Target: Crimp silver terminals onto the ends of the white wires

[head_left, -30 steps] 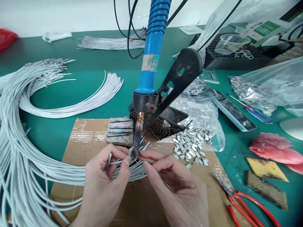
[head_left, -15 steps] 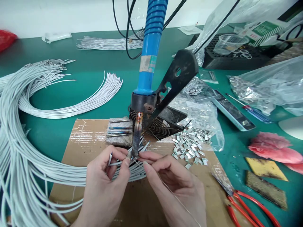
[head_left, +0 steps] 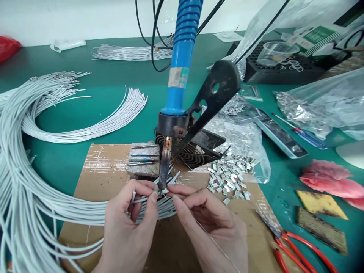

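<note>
A blue-handled soldering iron (head_left: 179, 72) hangs tip-down in a black stand (head_left: 210, 98) over a cardboard sheet (head_left: 105, 170). My left hand (head_left: 129, 227) pinches the end of a white wire (head_left: 143, 198) and holds it against the iron's tip (head_left: 163, 178). My right hand (head_left: 212, 227) pinches a thin solder wire (head_left: 210, 239) and brings its end to the same tip. The fingertips of both hands nearly touch just under the iron. A small block (head_left: 143, 161) with several wire ends lying on it sits right behind the tip.
Big loops of white wires (head_left: 34, 182) fill the left side of the green mat. A heap of small metal terminals (head_left: 229, 176) spills from a plastic bag to the right. Red-handled pliers (head_left: 295, 246), sponge pieces (head_left: 320, 218), a phone (head_left: 280, 132) and more bags lie farther right.
Nearly nothing has changed: both hands stay pinched at the iron's tip, shifted only slightly lower in view.
</note>
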`<state>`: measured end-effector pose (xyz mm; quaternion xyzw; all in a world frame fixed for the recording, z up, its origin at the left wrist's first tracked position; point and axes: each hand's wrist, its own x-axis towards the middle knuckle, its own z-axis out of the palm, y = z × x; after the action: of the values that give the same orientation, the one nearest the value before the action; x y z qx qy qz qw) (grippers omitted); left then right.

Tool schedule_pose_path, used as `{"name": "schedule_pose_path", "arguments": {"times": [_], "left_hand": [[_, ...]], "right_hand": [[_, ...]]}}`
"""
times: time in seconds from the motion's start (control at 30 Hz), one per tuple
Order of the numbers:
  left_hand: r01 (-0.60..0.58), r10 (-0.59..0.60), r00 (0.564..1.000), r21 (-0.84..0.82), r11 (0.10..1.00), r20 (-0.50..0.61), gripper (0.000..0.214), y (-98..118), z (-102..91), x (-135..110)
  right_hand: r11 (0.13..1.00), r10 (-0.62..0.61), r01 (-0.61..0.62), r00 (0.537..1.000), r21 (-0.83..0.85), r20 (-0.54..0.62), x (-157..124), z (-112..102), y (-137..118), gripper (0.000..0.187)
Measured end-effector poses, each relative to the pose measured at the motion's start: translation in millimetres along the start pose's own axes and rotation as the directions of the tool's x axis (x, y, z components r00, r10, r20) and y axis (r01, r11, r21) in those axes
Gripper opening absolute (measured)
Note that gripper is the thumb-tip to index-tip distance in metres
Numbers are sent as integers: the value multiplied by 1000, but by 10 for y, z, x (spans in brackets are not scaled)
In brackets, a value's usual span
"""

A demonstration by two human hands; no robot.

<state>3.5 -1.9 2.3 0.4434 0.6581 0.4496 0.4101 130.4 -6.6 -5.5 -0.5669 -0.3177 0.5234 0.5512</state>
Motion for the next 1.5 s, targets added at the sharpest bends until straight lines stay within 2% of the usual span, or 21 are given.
{"name": "schedule_pose_path", "arguments": {"times": [0.37,0.53,0.7,0.87,0.93,1.2,1.5], "left_hand": [[-29,29,999,20,999,-21,13,16,5,4],[-71,71,997,44,997,1,13,-15,-24,11],[-89,89,996,45,995,-13,13,-24,-17,11],[-81,82,996,49,996,-27,13,-27,-18,-9],[-83,84,996,58,995,-15,13,-28,-29,-13],[-92,94,995,77,993,-16,12,-65,-40,-10],[-57,56,998,83,995,13,16,-80,-41,-19]], "right_hand": [[997,-60,60,998,-41,4,24,-17,18,22],[991,-120,124,990,-49,69,46,-35,47,20],[996,-89,89,996,-14,7,7,-14,37,20],[981,-178,185,978,-59,107,45,-73,70,19],[978,-191,199,976,-66,106,63,-85,80,19],[990,-134,135,991,-42,18,0,5,39,19],[990,-125,126,992,-64,9,-11,0,40,20]]}}
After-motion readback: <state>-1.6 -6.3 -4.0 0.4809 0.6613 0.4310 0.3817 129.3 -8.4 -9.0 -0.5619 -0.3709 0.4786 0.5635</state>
